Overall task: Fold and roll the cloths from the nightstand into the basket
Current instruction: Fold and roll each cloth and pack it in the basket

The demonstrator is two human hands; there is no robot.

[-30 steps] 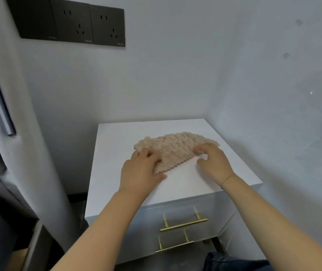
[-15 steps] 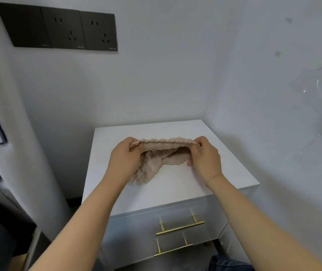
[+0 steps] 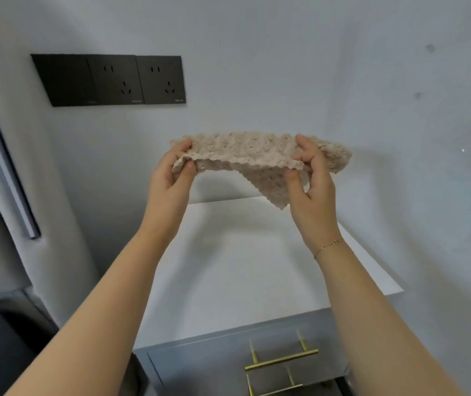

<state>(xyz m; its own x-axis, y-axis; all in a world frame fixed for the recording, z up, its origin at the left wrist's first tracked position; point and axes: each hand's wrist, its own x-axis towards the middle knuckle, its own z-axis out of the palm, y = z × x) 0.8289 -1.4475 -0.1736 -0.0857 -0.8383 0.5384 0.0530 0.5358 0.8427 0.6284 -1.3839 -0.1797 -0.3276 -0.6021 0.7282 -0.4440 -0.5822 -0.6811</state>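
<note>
Head cam, the only view here: both hands are up in the middle of the frame holding one beige knitted cloth (image 3: 245, 155) in the air, well above the white nightstand (image 3: 228, 267) that fills the lower centre. The left hand (image 3: 168, 178) pinches the cloth's left corner between thumb and curled fingers. The right hand (image 3: 311, 178) pinches the right side the same way, with a bit of cloth sticking out past it toward the right. One loose corner droops down in a point between the hands, nearer the right one.

My guess is this is the spread-it-out bit before the first fold. To do it well I'd keep both pinches right at the corners, pull the top edge taut so it's level, and let that dangling corner hang free before laying the cloth flat on the nightstand top. It looks soft and stretchy, so pull gently or the edges won't line up.

Counts: one cloth, two hands, one nightstand with two brass drawer handles (image 3: 281, 360) at the bottom of the frame, one black socket panel (image 3: 111, 80) upper left made of three plates, one thin bracelet (image 3: 328, 247) on the right wrist. No basket in view, so I can't say where it sits.
</note>
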